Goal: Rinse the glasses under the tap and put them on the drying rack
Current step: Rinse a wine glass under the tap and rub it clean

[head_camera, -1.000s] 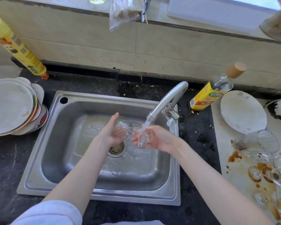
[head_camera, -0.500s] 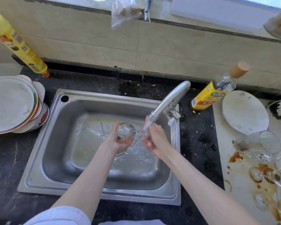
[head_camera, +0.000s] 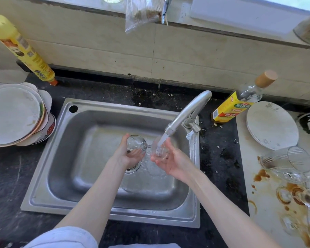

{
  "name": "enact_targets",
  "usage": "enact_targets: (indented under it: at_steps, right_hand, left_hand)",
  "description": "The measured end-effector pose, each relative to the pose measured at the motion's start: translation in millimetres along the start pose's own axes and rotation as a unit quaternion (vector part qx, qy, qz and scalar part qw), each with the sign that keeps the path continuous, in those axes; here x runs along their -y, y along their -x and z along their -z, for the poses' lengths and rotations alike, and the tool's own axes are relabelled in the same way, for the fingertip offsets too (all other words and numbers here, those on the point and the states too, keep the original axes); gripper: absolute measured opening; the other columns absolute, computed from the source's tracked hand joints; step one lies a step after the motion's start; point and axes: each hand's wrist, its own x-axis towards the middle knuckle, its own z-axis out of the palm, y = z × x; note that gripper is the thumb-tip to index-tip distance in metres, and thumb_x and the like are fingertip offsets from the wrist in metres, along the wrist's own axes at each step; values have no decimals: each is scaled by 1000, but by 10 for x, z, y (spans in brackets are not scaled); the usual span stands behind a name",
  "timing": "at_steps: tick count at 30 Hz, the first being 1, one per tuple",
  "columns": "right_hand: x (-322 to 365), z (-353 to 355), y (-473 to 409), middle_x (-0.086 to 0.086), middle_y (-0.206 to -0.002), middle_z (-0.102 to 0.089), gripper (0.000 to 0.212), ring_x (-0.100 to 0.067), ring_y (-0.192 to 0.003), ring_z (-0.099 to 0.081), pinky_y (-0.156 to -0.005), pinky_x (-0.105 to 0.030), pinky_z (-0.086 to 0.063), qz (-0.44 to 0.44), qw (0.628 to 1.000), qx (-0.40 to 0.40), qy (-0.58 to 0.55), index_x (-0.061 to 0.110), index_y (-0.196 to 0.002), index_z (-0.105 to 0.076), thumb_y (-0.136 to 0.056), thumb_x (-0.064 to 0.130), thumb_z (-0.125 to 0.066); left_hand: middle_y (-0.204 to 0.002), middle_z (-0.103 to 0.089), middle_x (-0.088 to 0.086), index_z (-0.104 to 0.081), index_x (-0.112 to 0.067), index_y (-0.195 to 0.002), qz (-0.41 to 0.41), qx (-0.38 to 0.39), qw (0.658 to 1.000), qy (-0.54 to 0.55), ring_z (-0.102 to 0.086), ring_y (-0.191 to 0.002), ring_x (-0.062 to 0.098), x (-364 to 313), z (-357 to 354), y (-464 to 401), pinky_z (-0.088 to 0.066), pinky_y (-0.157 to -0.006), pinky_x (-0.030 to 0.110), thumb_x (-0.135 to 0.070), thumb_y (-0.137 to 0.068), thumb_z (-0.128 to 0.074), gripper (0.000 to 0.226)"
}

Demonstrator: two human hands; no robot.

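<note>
A clear stemmed wine glass [head_camera: 135,144] lies sideways over the steel sink [head_camera: 89,204]. My left hand [head_camera: 128,154] cups its bowl from below. Its foot is at my right hand [head_camera: 170,159], whose fingers are spread under it with the palm up. Water runs from the curved tap [head_camera: 186,113] onto the foot of the glass and my right fingers. More dirty glasses [head_camera: 284,161] lie on the stained white board at the right. No drying rack is in view.
A pile of plates [head_camera: 14,115] sits left of the sink, with a yellow bottle [head_camera: 23,49] behind it. A cork-topped bottle [head_camera: 238,102] and a white plate [head_camera: 272,124] stand to the right. Brown stains mark the board [head_camera: 265,194].
My right hand has turned palm up and opened under the stream. The glass has shifted slightly, its bowl still in my left hand.
</note>
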Motion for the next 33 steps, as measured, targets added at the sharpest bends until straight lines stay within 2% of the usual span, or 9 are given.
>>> enact_targets:
  at_steps: [3,5,10,15,20,24,28,30,33]
  right_hand:
    - [0,74,-75,-7,-77,-64,30,-17,-66,-59,-59,-25,-52,-23,998,-48,26,12,-100,-60,-94,38,-48]
    - [-41,98,-135,-9,-79,-56,28,-18,-66,-52,-63,-29,-47,-39,991,-123,39,8,-96,-56,-94,35,-50]
    - [-201,146,-247,-13,-72,-45,18,-23,-64,-44,-82,-41,-47,-76,970,-228,29,10,-76,-44,-94,9,-40]
    - [-414,278,-235,2,-107,-59,30,-13,-98,-54,-89,-27,-46,29,926,-185,327,16,-119,-62,-91,9,-53]
    - [-400,328,-224,9,-110,-58,33,-6,-109,-51,-88,-15,-35,119,829,-179,516,15,-119,-65,-86,16,-66]
    - [-378,313,-239,-4,-99,-69,19,-14,-98,-60,-87,-24,-45,106,879,-141,442,4,-101,-72,-86,9,-63]
    - [-376,371,-122,4,-98,-68,19,-3,-88,-61,-75,-10,-48,75,915,-130,374,17,-104,-69,-90,9,-59]
    - [-369,424,-102,2,-102,-67,19,-8,-93,-61,-88,-23,-49,60,926,-141,344,20,-102,-67,-92,9,-56]
    - [-248,497,-132,-12,-110,-66,28,-17,-91,-65,-84,-28,-51,52,957,-164,233,2,-120,-59,-94,4,-49]
  left_hand:
    - [-80,-55,7,-49,-10,-96,-102,22,993,-51,-56,-67,16,-4,-15,-21,-50,-75,27,-49,-77,-66,46]
    - [-78,-53,2,-49,-22,-94,-161,46,981,-101,-56,-60,12,36,6,33,-50,-61,24,-47,-81,-63,31]
    - [-101,-55,6,-45,-11,-112,-234,99,954,-161,-59,-98,20,189,117,178,-55,-74,41,-34,-83,-64,42]
    - [-124,-54,-2,-43,-27,-118,-355,84,882,-300,-62,-89,18,241,30,356,-46,-92,43,-29,-75,-74,52]
    - [-117,-53,-9,-41,-29,-118,-433,138,797,-397,-58,-98,-3,378,-62,522,-47,-83,20,-17,-74,-77,58]
    - [-116,-54,-3,-42,-37,-114,-431,165,765,-450,-54,-108,5,574,10,508,-43,-95,23,-38,-58,-79,68]
    - [-116,-58,0,-43,-41,-114,-427,172,742,-487,-53,-113,14,598,63,466,-45,-97,34,-38,-60,-80,65]
    - [-115,-58,-2,-42,-33,-118,-437,179,724,-503,-52,-115,13,624,62,456,-47,-92,29,-26,-65,-84,68]
    - [-114,-56,-8,-42,-33,-114,-463,172,692,-526,-50,-113,3,663,71,454,-39,-92,14,-29,-61,-82,67]
